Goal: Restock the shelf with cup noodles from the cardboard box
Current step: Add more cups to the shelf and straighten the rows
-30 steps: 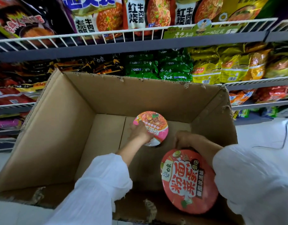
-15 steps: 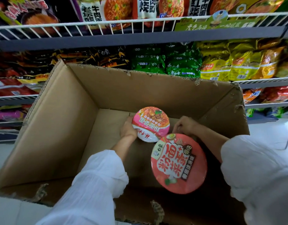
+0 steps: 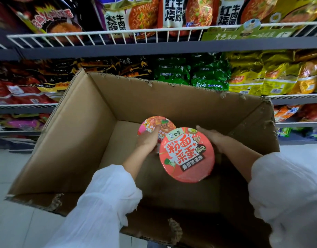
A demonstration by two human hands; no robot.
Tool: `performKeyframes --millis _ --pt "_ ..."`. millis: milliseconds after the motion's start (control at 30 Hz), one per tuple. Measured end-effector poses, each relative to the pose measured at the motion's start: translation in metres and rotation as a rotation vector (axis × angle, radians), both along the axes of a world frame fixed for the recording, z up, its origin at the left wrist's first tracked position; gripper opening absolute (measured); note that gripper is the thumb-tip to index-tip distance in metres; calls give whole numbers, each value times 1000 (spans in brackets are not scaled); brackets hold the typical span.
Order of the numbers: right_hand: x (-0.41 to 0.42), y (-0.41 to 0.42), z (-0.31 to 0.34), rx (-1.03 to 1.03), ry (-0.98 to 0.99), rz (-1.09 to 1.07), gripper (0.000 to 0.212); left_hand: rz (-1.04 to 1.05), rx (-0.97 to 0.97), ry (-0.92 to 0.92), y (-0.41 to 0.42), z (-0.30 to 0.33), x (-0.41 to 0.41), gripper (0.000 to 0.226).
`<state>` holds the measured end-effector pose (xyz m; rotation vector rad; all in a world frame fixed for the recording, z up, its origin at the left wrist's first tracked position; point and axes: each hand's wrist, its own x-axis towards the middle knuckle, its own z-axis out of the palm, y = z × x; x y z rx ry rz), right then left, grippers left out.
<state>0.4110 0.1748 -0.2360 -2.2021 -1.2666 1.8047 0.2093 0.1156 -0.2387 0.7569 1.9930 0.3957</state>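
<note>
Careful: your left hand [image 3: 148, 140] grips the small pink-lidded cup [image 3: 156, 125], your right hand [image 3: 214, 138] the big round red-lidded noodle bowl [image 3: 187, 155]. One-handed, either could slip back into the brown cardboard box [image 3: 93, 126].

The cardboard box [image 3: 100, 126] stands open-topped, its left floor bare; a wire shelf rail [image 3: 118, 35] overhangs its far wall.

White wire-fronted shelves [image 3: 118, 35] packed with noodle packets [image 3: 207, 76] stand over a pale tiled floor [image 3: 14, 221].

We note the cardboard box [image 3: 93, 133] as matt brown corrugated board with rough, torn edges. The red cup noodle lid [image 3: 187, 156] looks glossy, film-wrapped. Shelf rails [image 3: 107, 35] appear white-coated wire; sleeves [image 3: 104, 199] white cloth.
</note>
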Motion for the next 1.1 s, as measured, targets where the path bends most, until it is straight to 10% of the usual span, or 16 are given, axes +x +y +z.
performKeyframes --millis 200,367,567,1100 --pt "4 -4 16 -139 282 23 58 4 -332 -475 -10 19 9 90" --pt "10 -21 34 -198 300 173 54 55 -252 -714 -12 20 14 70" --pt "15 -14 43 89 80 -88 42 -7 -203 -764 -12 17 23 46" --pt "15 -32 55 -78 332 -234 35 -6 -175 -637 -14 31 36 50"
